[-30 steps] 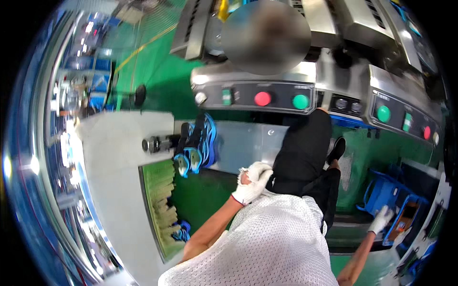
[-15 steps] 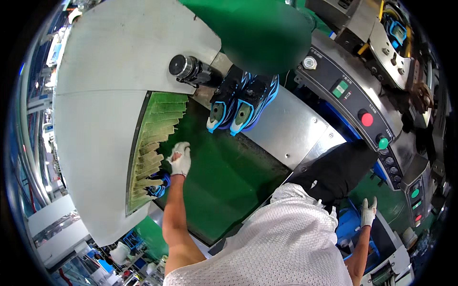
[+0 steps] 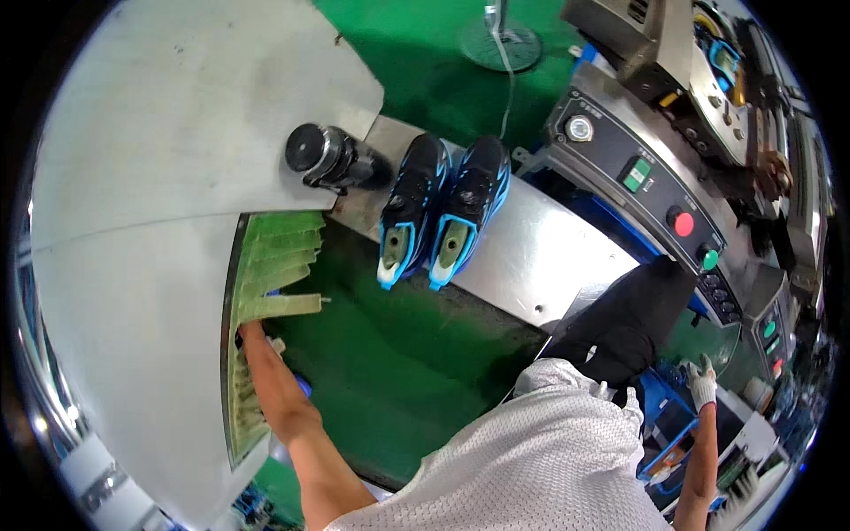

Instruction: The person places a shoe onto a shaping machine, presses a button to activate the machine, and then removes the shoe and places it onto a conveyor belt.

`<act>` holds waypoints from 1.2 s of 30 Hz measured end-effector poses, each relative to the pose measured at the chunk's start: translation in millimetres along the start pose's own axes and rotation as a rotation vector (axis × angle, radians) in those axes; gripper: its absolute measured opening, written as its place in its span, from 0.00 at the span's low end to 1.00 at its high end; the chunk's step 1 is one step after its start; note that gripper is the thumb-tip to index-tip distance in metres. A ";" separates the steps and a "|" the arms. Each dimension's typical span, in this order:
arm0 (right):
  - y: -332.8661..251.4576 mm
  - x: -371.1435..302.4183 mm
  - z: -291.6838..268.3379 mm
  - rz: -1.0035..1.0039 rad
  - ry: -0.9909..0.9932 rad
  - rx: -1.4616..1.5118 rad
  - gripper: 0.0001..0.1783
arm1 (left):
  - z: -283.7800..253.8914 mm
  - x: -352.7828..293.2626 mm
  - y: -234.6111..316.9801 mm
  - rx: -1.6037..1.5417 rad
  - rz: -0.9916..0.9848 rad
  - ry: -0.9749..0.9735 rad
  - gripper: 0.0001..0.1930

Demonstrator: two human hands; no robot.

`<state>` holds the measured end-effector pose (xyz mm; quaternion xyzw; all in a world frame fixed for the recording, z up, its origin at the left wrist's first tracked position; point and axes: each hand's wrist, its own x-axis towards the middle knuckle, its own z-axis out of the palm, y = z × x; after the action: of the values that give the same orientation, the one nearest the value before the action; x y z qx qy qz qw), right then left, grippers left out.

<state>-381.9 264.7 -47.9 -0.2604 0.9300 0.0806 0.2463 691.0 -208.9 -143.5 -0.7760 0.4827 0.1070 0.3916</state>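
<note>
My left forearm reaches in among the green strips of a strip curtain, in the opening of a pale machine housing. The left hand is hidden behind the strips, so its fingers and anything in them do not show. A bit of blue, probably part of a shoe, peeks out beside that forearm. Far off at the lower right, my white-gloved right hand has its fingers apart and nothing in it, near a blue crate. Two black-and-blue shoes, a left one and a right one, stand side by side on a metal ledge with lasts inside.
A black bottle stands on the housing's edge beside the shoes. Below them runs a green conveyor belt. To the right is a control panel with green and red buttons. A stand's round base is on the green floor.
My left hand has gone from above the belt leftward into the strip curtain, out of sight. My view has shifted, and a dark blurred shape at the top is gone. The right hand stays free.
</note>
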 end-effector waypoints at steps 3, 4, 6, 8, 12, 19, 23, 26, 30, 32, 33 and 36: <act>-18.9 -9.0 -13.9 -0.013 -0.022 -0.125 0.35 | 5.1 10.6 6.9 -0.029 0.024 0.067 0.25; -8.8 -10.8 -11.7 -0.093 0.037 -0.125 0.35 | 4.2 16.1 14.3 -0.045 0.048 0.100 0.25; -18.8 5.5 -12.2 -0.104 -0.022 -0.016 0.36 | 14.4 18.3 3.6 -0.073 0.061 0.190 0.25; -24.6 -4.3 -18.5 -0.174 -0.033 -0.102 0.36 | 8.6 30.7 15.8 -0.100 0.146 0.337 0.25; -65.7 13.5 -17.3 -0.139 0.014 0.059 0.36 | 18.1 -17.9 13.1 -0.160 0.183 0.460 0.25; -10.5 -17.8 5.3 -0.016 -0.086 0.340 0.35 | -54.2 -340.3 201.8 -0.792 0.034 0.241 0.35; -21.7 -29.2 -0.3 -0.042 0.038 0.171 0.36 | 5.5 -415.0 240.4 -1.062 0.324 0.179 0.40; -78.7 -37.6 -19.3 -0.237 0.125 0.426 0.35 | -13.1 -426.8 255.7 -0.852 0.487 0.413 0.44; -227.7 -81.3 -58.3 -0.479 -0.089 0.868 0.33 | -28.1 -385.3 258.6 -0.704 0.769 0.520 0.18; -294.1 -114.6 -80.7 -0.694 -0.327 0.815 0.34 | -54.0 -396.6 266.9 -0.630 0.751 0.489 0.16; -316.2 -124.1 -78.4 -0.936 -0.419 0.776 0.32 | -69.9 -404.6 273.6 -0.591 0.761 0.475 0.15; -375.0 -158.2 -34.9 -1.229 -0.371 0.502 0.46 | -112.2 -446.3 294.3 -0.646 0.877 0.471 0.11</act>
<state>-82.3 6.1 53.2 -0.6574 0.5465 -0.2483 0.4555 193.9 -58.7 26.1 -0.5870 0.7752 0.2249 -0.0628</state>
